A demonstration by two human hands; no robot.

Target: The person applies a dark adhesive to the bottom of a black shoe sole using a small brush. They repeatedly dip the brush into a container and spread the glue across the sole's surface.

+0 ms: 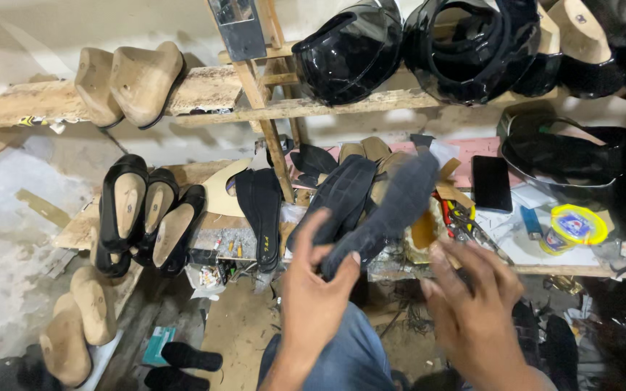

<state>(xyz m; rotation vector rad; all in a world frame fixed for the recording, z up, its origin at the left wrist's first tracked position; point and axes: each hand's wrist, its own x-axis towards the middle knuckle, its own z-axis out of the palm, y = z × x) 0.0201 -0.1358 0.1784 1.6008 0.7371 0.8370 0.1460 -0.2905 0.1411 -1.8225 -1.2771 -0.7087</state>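
Note:
My left hand [313, 297] pinches the near end of a black shoe sole [385, 213], which it holds up tilted over the workbench [204, 235]. The sole is blurred. My right hand [476, 315] is beside it on the right, fingers spread, holding nothing and a little apart from the sole. Behind the held sole a stack of black soles [338, 194] leans against a wooden post [273, 137]. My blue trouser leg [353, 358] shows below the hands.
Black shoes on wooden lasts [143, 210] stand at the left of the bench, and bare wooden lasts [128, 83] rest on the upper shelf. Glossy black uppers [414, 47] fill the shelf's right. A dark phone [491, 182], a yellow-lidded tin [574, 226] and pliers [465, 224] lie at right.

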